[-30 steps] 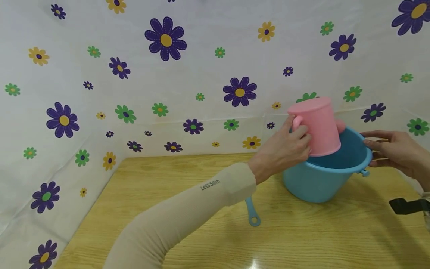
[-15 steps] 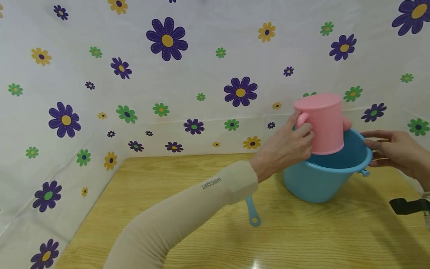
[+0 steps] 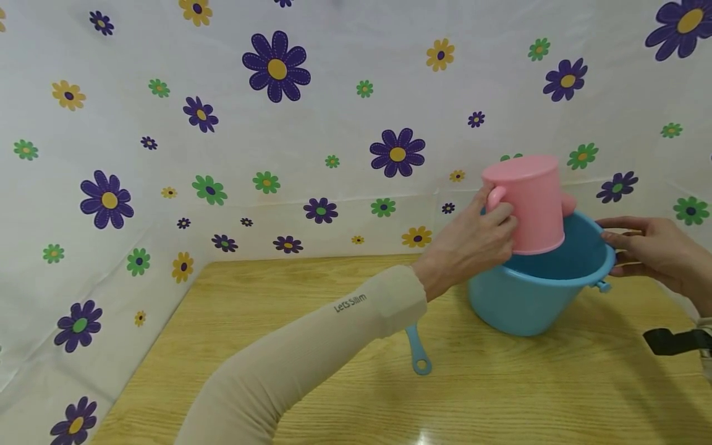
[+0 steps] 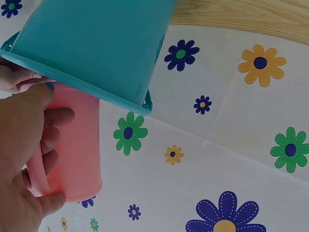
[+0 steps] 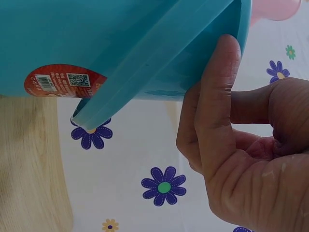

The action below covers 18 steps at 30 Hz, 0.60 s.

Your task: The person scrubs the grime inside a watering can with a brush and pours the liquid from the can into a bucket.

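My left hand (image 3: 481, 238) grips the looped handle of a pink cup (image 3: 536, 207). Its flat closed end faces up, and it is held over the blue bucket (image 3: 523, 303). A rounded pink knob (image 3: 568, 204) juts from the cup's far side. The bucket stands on the table with its mouth up, and the cup hides part of the opening. My right hand (image 3: 656, 247) holds the bucket's right rim between thumb and fingers. In the right wrist view the fingers (image 5: 222, 72) lie against the bucket's side below the rim. The bucket's inside bottom is hidden.
A blue handle with a hole in its end (image 3: 419, 355) lies on the wooden table (image 3: 311, 383), the remainder hidden behind my left sleeve (image 3: 322, 352). A white flower-printed sheet (image 3: 334, 111) hangs behind and to the left of the table.
My left hand first shifted the cup right and straightened it, then drew it slightly back left with a small tilt. The bucket and my right hand have stayed nearly still.
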Motion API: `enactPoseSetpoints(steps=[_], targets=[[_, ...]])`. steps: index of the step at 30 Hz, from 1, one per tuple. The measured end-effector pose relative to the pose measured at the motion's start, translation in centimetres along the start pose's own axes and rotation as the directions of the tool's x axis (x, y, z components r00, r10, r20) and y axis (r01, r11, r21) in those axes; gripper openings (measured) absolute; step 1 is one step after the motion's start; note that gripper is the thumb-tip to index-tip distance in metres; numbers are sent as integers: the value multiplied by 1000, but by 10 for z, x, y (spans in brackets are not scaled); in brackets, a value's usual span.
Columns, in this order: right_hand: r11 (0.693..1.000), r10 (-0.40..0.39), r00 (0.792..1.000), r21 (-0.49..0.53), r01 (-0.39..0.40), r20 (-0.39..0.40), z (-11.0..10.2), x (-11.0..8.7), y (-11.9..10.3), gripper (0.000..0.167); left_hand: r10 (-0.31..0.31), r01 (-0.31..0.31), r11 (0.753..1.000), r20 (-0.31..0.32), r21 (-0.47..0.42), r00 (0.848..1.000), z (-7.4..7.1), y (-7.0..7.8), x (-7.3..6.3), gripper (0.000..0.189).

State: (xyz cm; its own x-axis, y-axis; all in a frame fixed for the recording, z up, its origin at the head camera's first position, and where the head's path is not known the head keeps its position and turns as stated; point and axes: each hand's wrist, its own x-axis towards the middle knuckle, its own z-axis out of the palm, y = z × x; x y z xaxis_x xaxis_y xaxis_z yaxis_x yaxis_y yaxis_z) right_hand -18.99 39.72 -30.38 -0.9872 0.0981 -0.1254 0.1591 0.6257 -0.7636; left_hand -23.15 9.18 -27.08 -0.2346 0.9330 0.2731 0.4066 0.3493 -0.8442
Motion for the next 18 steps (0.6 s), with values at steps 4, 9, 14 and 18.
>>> enactPoseSetpoints(steps=[4, 9, 14, 18], targets=[[1000, 2, 1000, 4, -2, 5, 0, 0, 0, 61, -22, 22, 999, -10, -24, 1000, 0, 0, 0, 57], [1000, 4, 1000, 14, -4, 14, 0, 0, -2, 61, -30, 30, 998, -4, -46, 1000, -1, -1, 1, 53], [1000, 4, 1000, 19, -5, 13, 0, -2, -3, 61, -45, 45, 995, 4, -92, 999, -2, 0, 2, 42], [1000, 7, 1000, 22, -7, 15, -1, -2, -4, 61, -74, 73, 987, 2, -146, 997, -1, 1, 1, 33]])
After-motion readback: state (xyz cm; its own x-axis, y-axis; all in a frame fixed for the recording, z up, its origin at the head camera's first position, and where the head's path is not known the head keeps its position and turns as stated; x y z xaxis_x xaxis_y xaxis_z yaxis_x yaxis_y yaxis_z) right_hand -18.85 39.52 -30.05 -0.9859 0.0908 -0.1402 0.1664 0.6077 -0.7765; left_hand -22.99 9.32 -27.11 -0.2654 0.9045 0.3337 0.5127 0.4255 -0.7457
